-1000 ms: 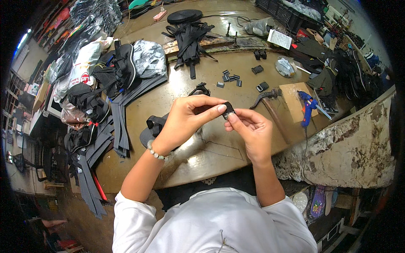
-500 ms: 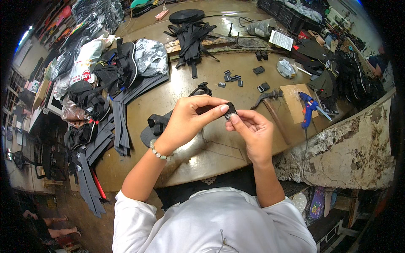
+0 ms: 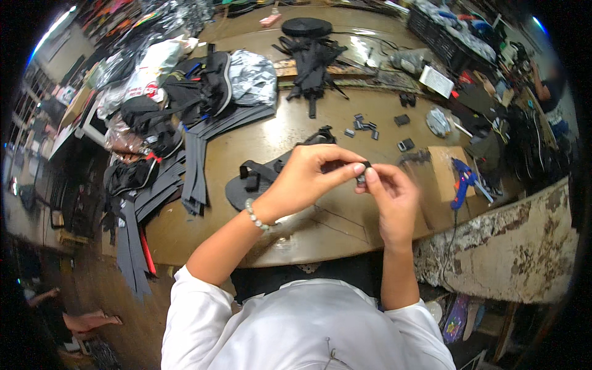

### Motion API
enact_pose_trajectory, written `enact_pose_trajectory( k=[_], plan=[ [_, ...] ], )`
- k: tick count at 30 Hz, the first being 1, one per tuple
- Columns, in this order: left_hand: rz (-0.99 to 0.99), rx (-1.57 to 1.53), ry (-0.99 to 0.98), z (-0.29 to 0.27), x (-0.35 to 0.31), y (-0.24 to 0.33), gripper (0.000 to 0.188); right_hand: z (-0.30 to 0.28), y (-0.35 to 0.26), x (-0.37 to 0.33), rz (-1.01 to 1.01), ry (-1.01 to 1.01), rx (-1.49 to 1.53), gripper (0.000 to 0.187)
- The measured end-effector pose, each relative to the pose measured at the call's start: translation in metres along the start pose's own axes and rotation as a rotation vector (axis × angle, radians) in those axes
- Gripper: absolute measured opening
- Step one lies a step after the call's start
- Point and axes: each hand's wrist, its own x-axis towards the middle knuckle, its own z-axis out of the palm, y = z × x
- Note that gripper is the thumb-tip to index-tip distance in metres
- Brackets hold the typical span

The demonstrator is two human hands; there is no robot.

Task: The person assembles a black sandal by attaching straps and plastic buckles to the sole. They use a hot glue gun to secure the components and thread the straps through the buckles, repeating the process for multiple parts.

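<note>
Between my two hands is a small black piece (image 3: 361,179), mostly covered by my fingers; it may be a strap end or clip, but I cannot tell which. My left hand (image 3: 301,177) pinches it with thumb and index finger. My right hand (image 3: 394,196), slightly blurred, pinches its other side. A black sandal (image 3: 237,193) with straps lies on the table, partly behind my left hand and wrist. Beyond my hands are several small dark clips (image 3: 365,124) and a black buckle (image 3: 405,145). A hammer (image 3: 414,158) is largely hidden behind my right hand.
At the right, a blue glue gun (image 3: 461,185) lies by cardboard (image 3: 441,176). Black straps (image 3: 311,71) and a webbing roll (image 3: 306,26) are at the back. Grey strips (image 3: 196,169) and bagged sandals fill the left. A person (image 3: 546,89) is at the far right.
The view has shifted, so the table's things sit further right and slightly lower. My hands still pinch the black piece together; it is turned and more covered by my fingers.
</note>
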Motion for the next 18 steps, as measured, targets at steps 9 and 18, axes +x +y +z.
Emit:
enact_pose_trajectory(
  k=[9, 18],
  plan=[
    [0.212, 0.229, -0.072, -0.004, -0.007, -0.005, 0.021, 0.005, 0.01, -0.003, -0.096, 0.016, -0.126, 0.011],
    [-0.023, 1.281, 0.093, -0.045, -0.065, -0.022, 0.114, -0.033, 0.023, 0.049, 0.181, -0.172, -0.018, 0.062]
  ],
)
